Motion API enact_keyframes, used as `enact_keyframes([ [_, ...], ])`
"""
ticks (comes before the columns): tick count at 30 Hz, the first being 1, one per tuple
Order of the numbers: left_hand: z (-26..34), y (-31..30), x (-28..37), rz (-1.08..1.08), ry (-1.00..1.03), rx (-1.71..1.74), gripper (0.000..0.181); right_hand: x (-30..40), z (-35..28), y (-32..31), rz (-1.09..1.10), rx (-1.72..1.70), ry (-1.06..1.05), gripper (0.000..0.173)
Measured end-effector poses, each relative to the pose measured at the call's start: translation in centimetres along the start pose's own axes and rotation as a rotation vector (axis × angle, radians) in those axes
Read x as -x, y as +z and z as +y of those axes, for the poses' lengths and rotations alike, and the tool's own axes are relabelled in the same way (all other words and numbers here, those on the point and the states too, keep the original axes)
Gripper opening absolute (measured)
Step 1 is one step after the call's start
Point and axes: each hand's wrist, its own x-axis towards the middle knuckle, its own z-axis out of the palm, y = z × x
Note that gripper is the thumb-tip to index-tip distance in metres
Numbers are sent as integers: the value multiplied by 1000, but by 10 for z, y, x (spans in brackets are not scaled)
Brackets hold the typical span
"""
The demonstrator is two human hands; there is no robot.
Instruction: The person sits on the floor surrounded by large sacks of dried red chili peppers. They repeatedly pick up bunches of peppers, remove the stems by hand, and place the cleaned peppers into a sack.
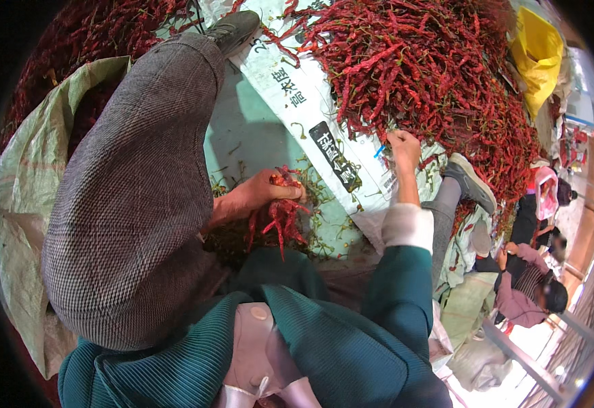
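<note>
My left hand (pixel 276 189) is closed around a bunch of dried red chillies (pixel 280 219), which hang below the fist between my legs. Over at the near edge of a big heap of red chillies (pixel 404 66), my right hand (pixel 405 148) has its fingers pinched together. Whether a chilli is between those fingertips is too small to tell. A short blue strip (pixel 379 151) lies beside them. Under the heap is a white printed woven sack (pixel 297 107) bearing writing. Loose green stems (pixel 327 224) are scattered over the pale green sheet (pixel 248 117) near my left hand.
My bent left leg (pixel 134 194) rises beside an open woven sack (pixel 27 214), with more chillies behind it. A yellow bag (pixel 536 61) stands past the heap. My right shoe (pixel 470 181) rests against the heap. A seated person (pixel 524 296) works at the right.
</note>
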Motion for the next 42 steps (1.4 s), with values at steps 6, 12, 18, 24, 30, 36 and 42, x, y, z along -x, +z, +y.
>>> enact_keyframes([
  [6,-6,2,-3,73,-21,-28,20,48,-14,-48,-185,-637,130,23],
  [12,-3,4,-9,63,181,-112,19,108,-41,-46,-460,-869,83,22],
  [18,1,7,-5,76,261,-52,21,152,-67,-6,-602,-933,88,14],
  [24,-5,3,-6,37,260,-191,25,175,-78,12,-546,-861,5,12],
  [30,6,13,0,-59,354,-208,22,206,-65,7,-419,-460,-210,9],
  [36,-21,9,-11,-6,423,-200,19,226,-62,11,-82,-122,-456,10],
  [42,-3,22,6,31,390,-83,15,236,-80,9,-191,-914,234,9],
])
